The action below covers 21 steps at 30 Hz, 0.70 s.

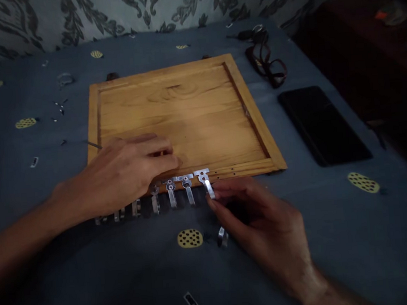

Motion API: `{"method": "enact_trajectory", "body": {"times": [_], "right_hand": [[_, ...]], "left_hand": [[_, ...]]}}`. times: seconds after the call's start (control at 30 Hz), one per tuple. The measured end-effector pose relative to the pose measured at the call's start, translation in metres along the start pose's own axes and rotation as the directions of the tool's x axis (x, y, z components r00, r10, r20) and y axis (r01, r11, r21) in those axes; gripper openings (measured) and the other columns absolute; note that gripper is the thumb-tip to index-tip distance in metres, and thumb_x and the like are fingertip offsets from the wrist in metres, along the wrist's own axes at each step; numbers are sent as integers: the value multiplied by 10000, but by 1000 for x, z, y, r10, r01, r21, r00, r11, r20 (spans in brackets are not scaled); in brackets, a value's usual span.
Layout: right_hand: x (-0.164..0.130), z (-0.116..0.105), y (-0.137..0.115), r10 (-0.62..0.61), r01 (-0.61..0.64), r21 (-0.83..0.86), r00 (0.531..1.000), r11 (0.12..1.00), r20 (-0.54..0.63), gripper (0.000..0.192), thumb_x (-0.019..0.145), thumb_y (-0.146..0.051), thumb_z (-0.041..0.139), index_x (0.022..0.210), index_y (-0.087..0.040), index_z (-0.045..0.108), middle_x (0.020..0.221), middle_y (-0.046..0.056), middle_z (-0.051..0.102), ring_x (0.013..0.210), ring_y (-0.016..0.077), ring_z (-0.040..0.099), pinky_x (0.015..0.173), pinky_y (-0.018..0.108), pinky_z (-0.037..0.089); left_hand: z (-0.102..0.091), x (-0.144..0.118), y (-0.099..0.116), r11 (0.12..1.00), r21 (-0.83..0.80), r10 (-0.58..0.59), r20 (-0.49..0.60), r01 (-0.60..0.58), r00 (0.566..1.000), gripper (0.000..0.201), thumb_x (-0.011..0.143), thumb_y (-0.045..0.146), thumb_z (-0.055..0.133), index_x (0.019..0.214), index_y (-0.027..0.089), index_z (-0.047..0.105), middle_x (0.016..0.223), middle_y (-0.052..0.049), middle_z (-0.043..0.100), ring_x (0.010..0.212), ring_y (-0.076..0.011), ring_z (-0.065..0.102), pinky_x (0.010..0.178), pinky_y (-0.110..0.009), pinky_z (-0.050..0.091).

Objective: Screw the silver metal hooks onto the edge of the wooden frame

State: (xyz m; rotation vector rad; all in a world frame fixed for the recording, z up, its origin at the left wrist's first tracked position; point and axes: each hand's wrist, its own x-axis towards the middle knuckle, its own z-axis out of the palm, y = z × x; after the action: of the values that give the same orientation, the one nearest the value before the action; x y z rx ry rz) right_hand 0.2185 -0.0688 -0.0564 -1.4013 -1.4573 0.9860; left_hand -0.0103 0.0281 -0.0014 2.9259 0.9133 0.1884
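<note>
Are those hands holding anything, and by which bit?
The right hand pinches a metal clip by its lower end. Whether the left hand holds anything can't be told.

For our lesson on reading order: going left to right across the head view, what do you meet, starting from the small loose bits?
Small loose bits → left hand → metal clip held by the right hand → glasses → phone

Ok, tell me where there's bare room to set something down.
Printed cloth is free right of the right hand, nearer than the phone. The wooden panel is bare beyond the left hand. Crowded: the panel's near edge, with metal brackets and both hands; the far right corner, with glasses and keys.
</note>
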Motion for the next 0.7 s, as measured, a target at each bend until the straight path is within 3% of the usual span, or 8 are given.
{"method": "enact_trajectory", "body": {"times": [0.4,0.7], "right_hand": [[1,1,1,-82,82,-46,997,996,-4,168,856,-177,706,985,-281,673,842,-47,741,707,111,699,664,225,593],[0,2,-1,-97,97,-71,995,993,1,136,852,-177,704,956,-261,676,829,-29,746,683,120,704,652,230,611]], "left_hand": [[4,-4,-2,1000,17,7,8,-7,1000,364,930,67,370,1004,217,693,1029,-26,698,851,-124,619,626,-245,379],[0,-3,0,993,-118,5,51,1,999,328,983,134,389,1056,231,693,1054,-22,701,832,-123,630,648,-245,388]]}}
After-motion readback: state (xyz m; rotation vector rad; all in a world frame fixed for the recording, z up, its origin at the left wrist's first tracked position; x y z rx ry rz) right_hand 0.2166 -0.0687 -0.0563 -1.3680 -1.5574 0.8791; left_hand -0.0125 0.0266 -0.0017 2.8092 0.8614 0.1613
